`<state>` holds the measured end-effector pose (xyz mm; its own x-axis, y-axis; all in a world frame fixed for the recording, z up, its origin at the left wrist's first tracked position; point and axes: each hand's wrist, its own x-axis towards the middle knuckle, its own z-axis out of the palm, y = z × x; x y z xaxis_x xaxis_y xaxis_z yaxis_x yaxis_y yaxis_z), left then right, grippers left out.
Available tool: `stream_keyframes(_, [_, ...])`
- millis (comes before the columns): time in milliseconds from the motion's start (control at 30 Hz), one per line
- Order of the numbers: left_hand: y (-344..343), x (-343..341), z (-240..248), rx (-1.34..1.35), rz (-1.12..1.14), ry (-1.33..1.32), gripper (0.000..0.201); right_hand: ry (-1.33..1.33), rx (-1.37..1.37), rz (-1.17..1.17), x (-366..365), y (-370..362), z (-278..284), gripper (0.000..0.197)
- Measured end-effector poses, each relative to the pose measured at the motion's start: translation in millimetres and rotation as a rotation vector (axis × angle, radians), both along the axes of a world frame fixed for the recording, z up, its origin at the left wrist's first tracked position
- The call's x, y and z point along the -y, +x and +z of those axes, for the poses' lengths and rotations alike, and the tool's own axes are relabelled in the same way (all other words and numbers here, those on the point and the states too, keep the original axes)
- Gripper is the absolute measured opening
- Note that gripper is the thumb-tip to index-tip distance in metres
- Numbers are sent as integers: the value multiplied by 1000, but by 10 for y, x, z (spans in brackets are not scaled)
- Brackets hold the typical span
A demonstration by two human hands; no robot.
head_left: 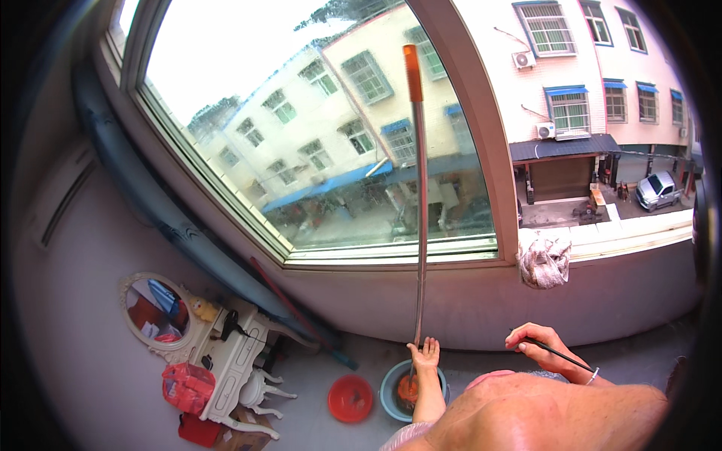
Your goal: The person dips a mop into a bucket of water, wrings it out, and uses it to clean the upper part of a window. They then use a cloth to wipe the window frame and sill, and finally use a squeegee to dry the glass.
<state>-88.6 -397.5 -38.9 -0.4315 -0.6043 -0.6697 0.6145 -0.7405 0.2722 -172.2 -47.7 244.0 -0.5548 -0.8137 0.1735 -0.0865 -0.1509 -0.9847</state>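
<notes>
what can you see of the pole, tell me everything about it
The pole is long, thin and straight, silvery and metal-looking, with an orange grip at its top end. It stands nearly upright in the picture, crossing the window, its lower end in the blue bucket beside an orange piece. The open left hand is right by its lower part; whether they touch is unclear.

Lower centre, the left hand spreads beside the metal pole; lower right, the right hand holds a thin black stick!
</notes>
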Motion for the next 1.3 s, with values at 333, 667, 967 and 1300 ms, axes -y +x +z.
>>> stream_keyframes(333, [-400,-468,753,-146,-221,-300,94,-182,-328,7,-507,-437,805,22])
stream_keyframes(667, [-1298,-1924,1474,-262,-649,-376,32,-730,-934,-549,-1633,-861,2156,65])
stream_keyframes(967, [-823,-2547,1206,-95,-720,-260,27,-785,-1116,-769,-2704,-1228,2162,61])
stream_keyframes(1300, [-973,-2959,1019,-75,-758,-228,14,-650,-1457,-757,-3633,-1347,2535,56])
